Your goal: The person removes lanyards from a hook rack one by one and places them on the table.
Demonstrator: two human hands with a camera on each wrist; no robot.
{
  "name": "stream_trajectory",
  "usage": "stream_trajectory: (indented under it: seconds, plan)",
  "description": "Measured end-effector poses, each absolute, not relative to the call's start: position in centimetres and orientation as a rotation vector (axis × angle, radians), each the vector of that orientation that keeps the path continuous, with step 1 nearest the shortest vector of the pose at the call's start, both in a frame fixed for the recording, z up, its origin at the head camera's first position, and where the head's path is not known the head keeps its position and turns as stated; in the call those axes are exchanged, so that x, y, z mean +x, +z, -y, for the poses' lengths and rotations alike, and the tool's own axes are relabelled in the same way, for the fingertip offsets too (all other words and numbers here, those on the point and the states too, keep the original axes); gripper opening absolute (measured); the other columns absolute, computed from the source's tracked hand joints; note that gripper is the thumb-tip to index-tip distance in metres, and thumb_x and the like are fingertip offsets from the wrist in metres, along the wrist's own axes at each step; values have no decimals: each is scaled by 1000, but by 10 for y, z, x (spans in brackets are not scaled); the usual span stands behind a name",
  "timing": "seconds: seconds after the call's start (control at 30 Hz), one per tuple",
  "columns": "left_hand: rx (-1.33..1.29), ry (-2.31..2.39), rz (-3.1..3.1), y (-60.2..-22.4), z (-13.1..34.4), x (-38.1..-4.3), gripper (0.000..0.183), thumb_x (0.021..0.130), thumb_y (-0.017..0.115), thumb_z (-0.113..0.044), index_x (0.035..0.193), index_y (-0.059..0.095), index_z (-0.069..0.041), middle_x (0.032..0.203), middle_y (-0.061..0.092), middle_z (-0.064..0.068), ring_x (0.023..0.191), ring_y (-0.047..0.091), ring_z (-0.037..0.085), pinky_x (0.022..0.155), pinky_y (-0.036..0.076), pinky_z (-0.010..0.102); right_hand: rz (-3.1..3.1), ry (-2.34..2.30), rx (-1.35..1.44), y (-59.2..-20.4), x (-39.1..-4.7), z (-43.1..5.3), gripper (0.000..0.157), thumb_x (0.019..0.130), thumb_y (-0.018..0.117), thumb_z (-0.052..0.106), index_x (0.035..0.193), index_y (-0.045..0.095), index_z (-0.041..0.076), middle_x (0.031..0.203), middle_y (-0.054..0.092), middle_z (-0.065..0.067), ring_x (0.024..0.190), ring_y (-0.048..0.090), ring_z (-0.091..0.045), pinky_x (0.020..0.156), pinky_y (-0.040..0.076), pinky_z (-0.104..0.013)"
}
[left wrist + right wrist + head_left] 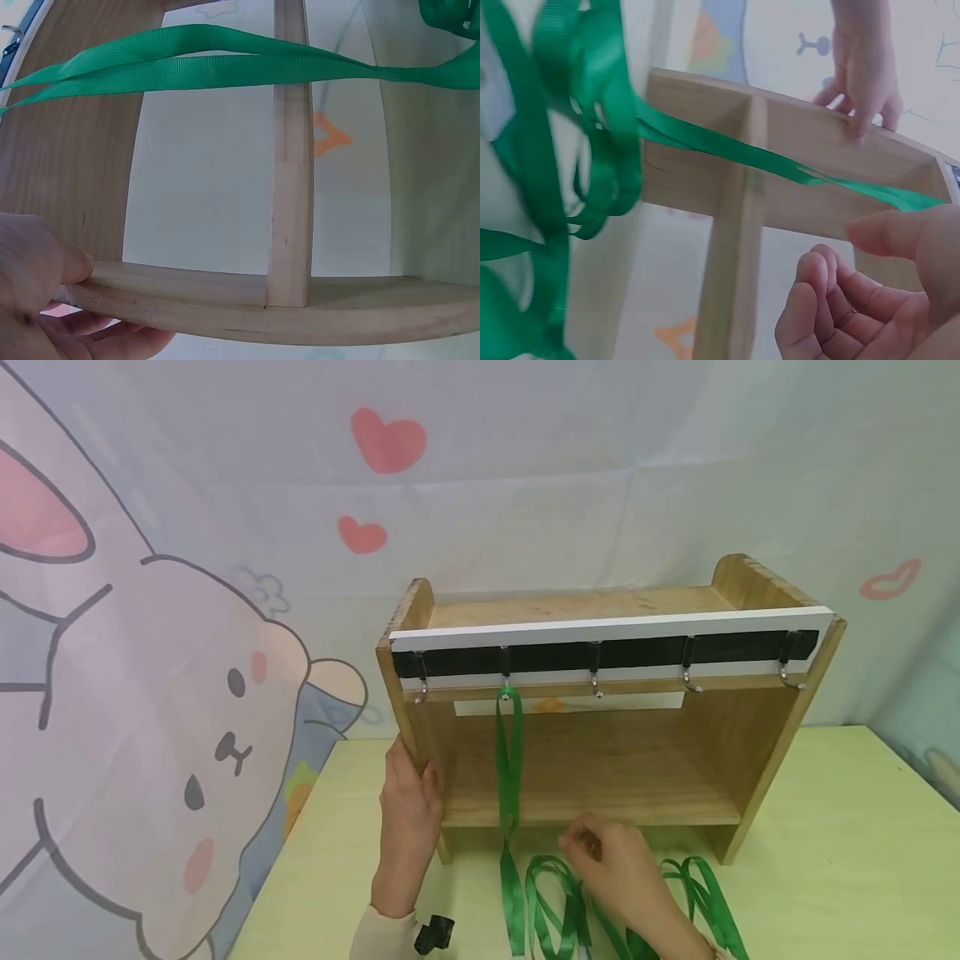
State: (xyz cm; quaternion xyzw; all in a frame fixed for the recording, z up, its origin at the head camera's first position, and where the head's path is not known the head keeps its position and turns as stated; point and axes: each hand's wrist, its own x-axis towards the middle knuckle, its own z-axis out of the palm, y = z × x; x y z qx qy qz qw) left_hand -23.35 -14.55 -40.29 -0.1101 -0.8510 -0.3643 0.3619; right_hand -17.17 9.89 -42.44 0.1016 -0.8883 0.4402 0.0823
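My left hand [407, 818] grips the left side panel of a wooden shelf [600, 772], thumb on the inner face and fingers outside. A green lanyard [510, 777] hangs from the second hook from the left [506, 670], and its lower end runs out of the head view. My right hand [618, 867] is in front of the shelf's lower edge, to the right of that lanyard. In the right wrist view its fingers [817, 304] bend loosely with nothing between them and the thumb.
More green lanyards [551, 902] lie in loops on the pale yellow table [847, 835], partly behind my right forearm. Several metal hooks line a black strip [641, 653] on the shelf's white front board. Behind stands a printed cloth [525, 510].
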Motion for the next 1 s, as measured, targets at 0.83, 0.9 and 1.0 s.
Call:
stream_trajectory:
  seconds: [0.83, 0.9, 1.0]
  plan:
    - [-240, -951, 2213, -401, 145, -232, 52, 98, 59, 5, 143, 34, 12, 127, 49, 34, 113, 60, 52, 85, 54, 60, 2089, 1443, 337, -364, -173, -61, 17, 87, 76, 1, 102, 69, 4, 91, 69, -3, 80, 65, -15, 68, 58, -28]
    - [-241, -948, 2209, -401, 145, -232, 52, 98, 60, 5, 143, 33, 12, 128, 49, 34, 113, 60, 53, 85, 54, 60, 2031, 1451, 335, -363, -175, -56, 19, 86, 77, 0, 103, 69, 3, 93, 69, -4, 80, 65, -15, 69, 58, -27]
    - [-244, -940, 2203, -401, 145, -232, 52, 98, 60, 6, 142, 34, 13, 127, 49, 34, 112, 60, 53, 85, 54, 60, 1945, 1483, 337, -362, -178, -49, 21, 85, 79, 1, 103, 67, 3, 94, 67, -4, 80, 65, -15, 69, 59, -28]
